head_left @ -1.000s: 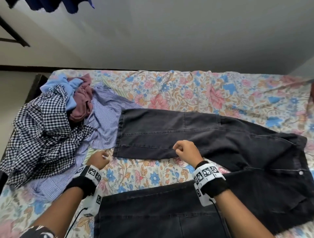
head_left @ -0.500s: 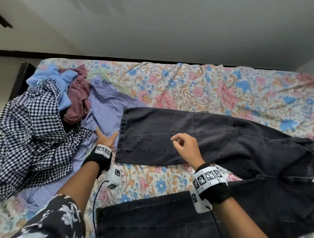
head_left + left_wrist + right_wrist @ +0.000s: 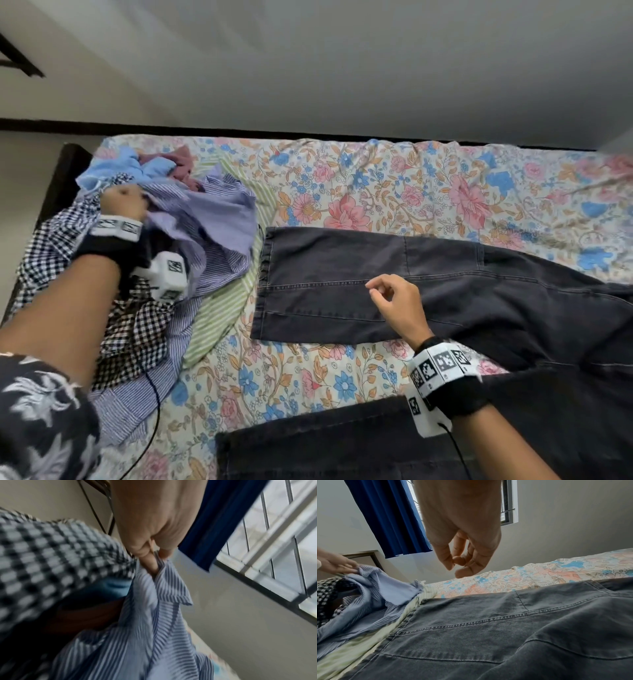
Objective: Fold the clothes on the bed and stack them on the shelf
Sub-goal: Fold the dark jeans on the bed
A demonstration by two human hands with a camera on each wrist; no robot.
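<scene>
Dark grey jeans lie spread across the floral bed, one leg flat toward the left, the other at the near edge. My left hand grips the edge of a blue striped shirt and holds it lifted over the clothes pile. A black-and-white checked shirt lies under my left arm. My right hand hovers just above the jeans leg, fingers loosely curled and holding nothing.
The pile at the bed's left end also holds a light blue garment, a maroon one and a green striped cloth. A blue curtain and a barred window are behind. A dark bed frame edges the left.
My left hand moved from beside the jeans hem up and left into the pile, took hold of the striped shirt and lifted it. My right hand stayed over the jeans leg.
</scene>
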